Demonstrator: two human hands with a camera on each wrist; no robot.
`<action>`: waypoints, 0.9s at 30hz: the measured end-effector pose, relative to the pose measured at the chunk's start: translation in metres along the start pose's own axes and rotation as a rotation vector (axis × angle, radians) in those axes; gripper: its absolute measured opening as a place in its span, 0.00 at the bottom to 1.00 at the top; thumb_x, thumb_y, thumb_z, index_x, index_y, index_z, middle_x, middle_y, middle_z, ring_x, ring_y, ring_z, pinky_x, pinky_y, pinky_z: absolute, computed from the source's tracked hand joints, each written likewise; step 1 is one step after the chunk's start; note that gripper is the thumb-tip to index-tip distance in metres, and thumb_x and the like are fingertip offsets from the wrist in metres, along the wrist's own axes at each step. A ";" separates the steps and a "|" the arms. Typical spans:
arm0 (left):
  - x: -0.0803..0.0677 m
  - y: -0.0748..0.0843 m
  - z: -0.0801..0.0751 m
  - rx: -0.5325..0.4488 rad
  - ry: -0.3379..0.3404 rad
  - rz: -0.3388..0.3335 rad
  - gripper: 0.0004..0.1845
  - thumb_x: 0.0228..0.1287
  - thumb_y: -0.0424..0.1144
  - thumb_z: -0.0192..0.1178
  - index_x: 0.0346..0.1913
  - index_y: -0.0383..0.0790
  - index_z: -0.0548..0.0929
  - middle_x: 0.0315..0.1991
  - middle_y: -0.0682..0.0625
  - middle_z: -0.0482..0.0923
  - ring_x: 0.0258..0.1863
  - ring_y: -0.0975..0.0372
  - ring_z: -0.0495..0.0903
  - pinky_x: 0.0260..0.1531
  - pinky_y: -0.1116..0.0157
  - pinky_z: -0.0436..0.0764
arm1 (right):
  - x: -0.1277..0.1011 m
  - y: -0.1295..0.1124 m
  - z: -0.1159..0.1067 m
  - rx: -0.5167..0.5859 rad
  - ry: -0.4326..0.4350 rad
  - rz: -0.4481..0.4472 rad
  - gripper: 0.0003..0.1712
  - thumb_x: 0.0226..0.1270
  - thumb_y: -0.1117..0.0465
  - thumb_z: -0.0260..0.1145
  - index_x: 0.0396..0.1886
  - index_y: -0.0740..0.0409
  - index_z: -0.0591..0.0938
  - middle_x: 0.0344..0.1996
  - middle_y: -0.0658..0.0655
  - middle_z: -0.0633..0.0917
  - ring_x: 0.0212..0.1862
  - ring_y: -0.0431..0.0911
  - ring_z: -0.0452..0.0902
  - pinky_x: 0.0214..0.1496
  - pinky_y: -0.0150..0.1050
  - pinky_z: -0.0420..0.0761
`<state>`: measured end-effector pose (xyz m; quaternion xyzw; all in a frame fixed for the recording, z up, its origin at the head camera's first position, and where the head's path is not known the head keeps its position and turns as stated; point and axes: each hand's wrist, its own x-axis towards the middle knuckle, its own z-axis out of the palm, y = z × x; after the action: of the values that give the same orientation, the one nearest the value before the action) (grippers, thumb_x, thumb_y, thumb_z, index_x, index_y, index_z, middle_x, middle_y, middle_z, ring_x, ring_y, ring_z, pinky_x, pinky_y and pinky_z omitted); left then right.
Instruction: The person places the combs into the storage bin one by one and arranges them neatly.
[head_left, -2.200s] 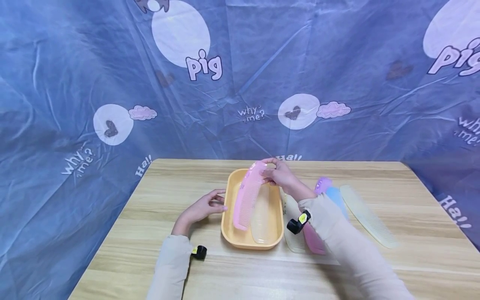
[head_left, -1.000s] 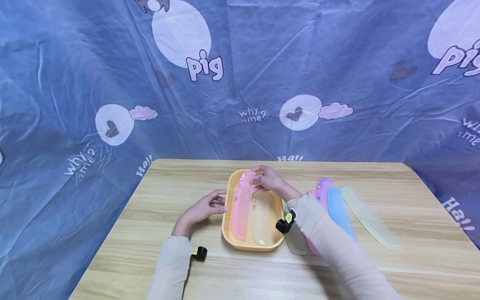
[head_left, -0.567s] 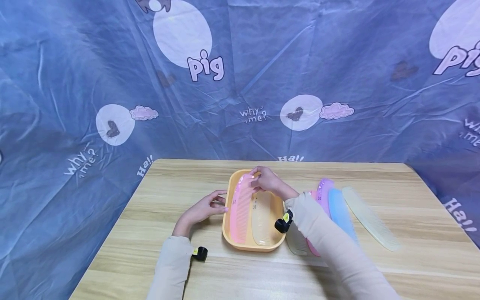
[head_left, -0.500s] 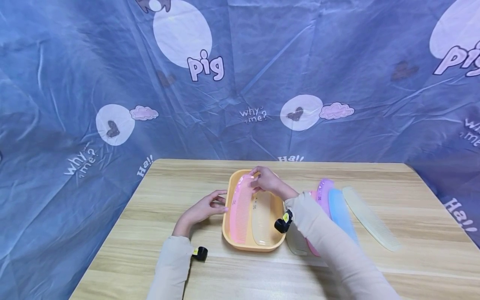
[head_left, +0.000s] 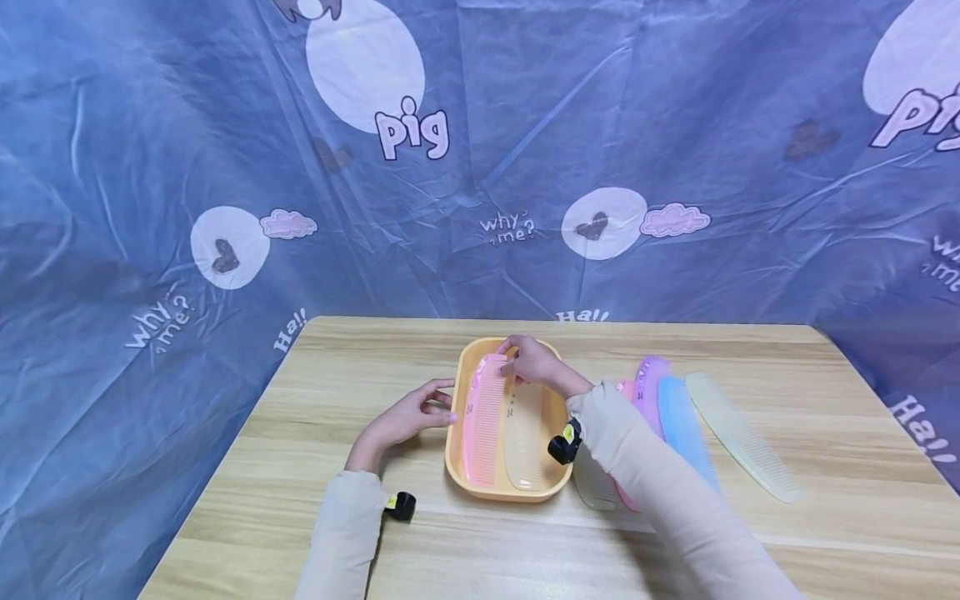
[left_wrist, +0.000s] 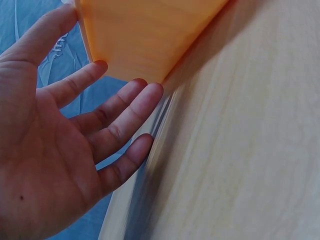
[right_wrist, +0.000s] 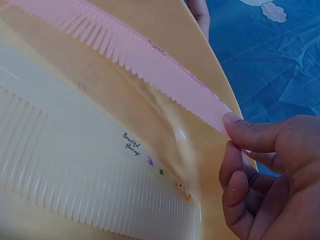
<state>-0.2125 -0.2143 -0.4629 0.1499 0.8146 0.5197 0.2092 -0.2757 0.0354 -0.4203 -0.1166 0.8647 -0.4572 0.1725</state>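
Head view: the pink comb (head_left: 483,421) is being pinched at its far end by the right hand (head_left: 534,362) inside the yellow tray (head_left: 454,433), which is being steadied by the left hand (head_left: 405,417), fingers straight against its left wall.

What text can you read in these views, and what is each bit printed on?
"pig": blue backdrop, beside the white circles.
"why me?": backdrop, several places.
"Ha!!": backdrop, near the table's edges.
"Beautiful flamingo": clear comb in the yellow tray.
Small print on the pink comb: too small to read.
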 end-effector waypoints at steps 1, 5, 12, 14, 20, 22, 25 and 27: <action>0.000 0.000 0.000 0.001 0.001 -0.001 0.36 0.65 0.43 0.63 0.72 0.42 0.62 0.59 0.38 0.72 0.54 0.53 0.75 0.57 0.54 0.73 | 0.000 0.000 0.000 -0.008 -0.004 0.005 0.17 0.61 0.70 0.67 0.50 0.67 0.76 0.17 0.52 0.76 0.17 0.43 0.71 0.22 0.31 0.72; 0.000 0.002 0.000 0.004 -0.005 0.001 0.36 0.65 0.44 0.63 0.72 0.42 0.61 0.59 0.38 0.72 0.54 0.54 0.75 0.57 0.54 0.73 | 0.001 0.000 0.000 -0.028 -0.020 0.011 0.17 0.62 0.69 0.66 0.51 0.67 0.76 0.17 0.52 0.75 0.18 0.43 0.70 0.21 0.30 0.70; 0.000 0.003 -0.001 0.010 -0.007 0.013 0.36 0.64 0.45 0.64 0.72 0.42 0.62 0.58 0.38 0.72 0.53 0.54 0.75 0.57 0.55 0.74 | 0.002 0.001 0.000 -0.058 -0.025 0.013 0.17 0.62 0.69 0.66 0.50 0.67 0.76 0.17 0.52 0.75 0.19 0.44 0.72 0.21 0.30 0.70; 0.000 0.003 -0.001 0.012 -0.001 0.001 0.36 0.63 0.46 0.64 0.72 0.44 0.63 0.58 0.39 0.72 0.53 0.54 0.75 0.57 0.55 0.74 | 0.002 0.002 0.000 -0.055 -0.026 0.009 0.17 0.62 0.69 0.66 0.50 0.67 0.76 0.17 0.52 0.75 0.19 0.44 0.72 0.21 0.30 0.71; 0.000 0.001 -0.001 0.018 0.003 0.002 0.36 0.63 0.45 0.64 0.72 0.44 0.63 0.58 0.39 0.72 0.53 0.54 0.76 0.56 0.55 0.74 | 0.002 0.004 -0.001 -0.049 -0.037 -0.007 0.18 0.62 0.69 0.66 0.52 0.69 0.77 0.17 0.53 0.76 0.18 0.42 0.73 0.25 0.34 0.77; 0.000 0.000 -0.001 0.018 0.002 0.006 0.36 0.64 0.45 0.64 0.72 0.44 0.62 0.58 0.38 0.72 0.54 0.54 0.76 0.57 0.54 0.74 | 0.002 0.004 -0.002 -0.032 -0.035 -0.025 0.19 0.62 0.70 0.65 0.53 0.70 0.77 0.18 0.56 0.77 0.18 0.43 0.74 0.27 0.37 0.79; 0.000 -0.001 -0.001 0.022 0.001 0.008 0.35 0.64 0.44 0.63 0.72 0.43 0.62 0.59 0.38 0.72 0.54 0.53 0.76 0.57 0.54 0.74 | 0.002 0.004 -0.006 0.009 -0.027 -0.055 0.21 0.62 0.72 0.64 0.55 0.72 0.76 0.20 0.57 0.78 0.19 0.44 0.74 0.29 0.40 0.80; 0.000 0.000 -0.001 0.023 0.004 0.008 0.35 0.65 0.44 0.63 0.72 0.43 0.62 0.59 0.38 0.72 0.54 0.54 0.76 0.58 0.54 0.74 | 0.002 0.003 -0.009 0.041 -0.029 -0.081 0.21 0.62 0.73 0.64 0.55 0.73 0.75 0.20 0.57 0.77 0.19 0.45 0.74 0.30 0.43 0.81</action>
<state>-0.2127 -0.2153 -0.4628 0.1545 0.8205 0.5113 0.2039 -0.2816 0.0435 -0.4185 -0.1543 0.8473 -0.4794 0.1687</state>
